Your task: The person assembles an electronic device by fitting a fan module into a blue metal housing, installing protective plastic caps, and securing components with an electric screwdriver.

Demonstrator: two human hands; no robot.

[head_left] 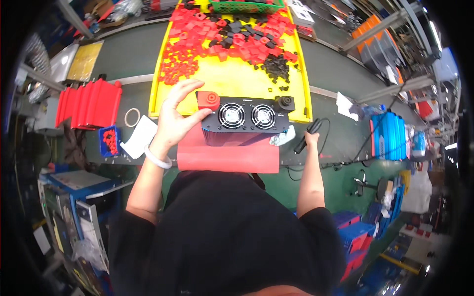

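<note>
A black power inverter (247, 114) with two round fan grilles stands on a red mat (228, 160) in front of me. Over its left terminal sits a red cap (209, 100), and a black cap (285, 104) covers the right one. My left hand (178, 112) is open beside the red cap, thumb at the inverter's left edge and fingers spread apart above. To the right, my right hand (311, 138) is wrapped round a black electric screwdriver (307, 135) with a cord, held away from the inverter. Its tip is too small to make out.
Beyond the inverter, a yellow tray (222, 81) holds many red and black caps, with a green basket (247, 7) at its far end. A blue bin (109, 141), tape roll (132, 117) and red housings (89, 104) lie left; blue housings (389, 136) and cables stand right.
</note>
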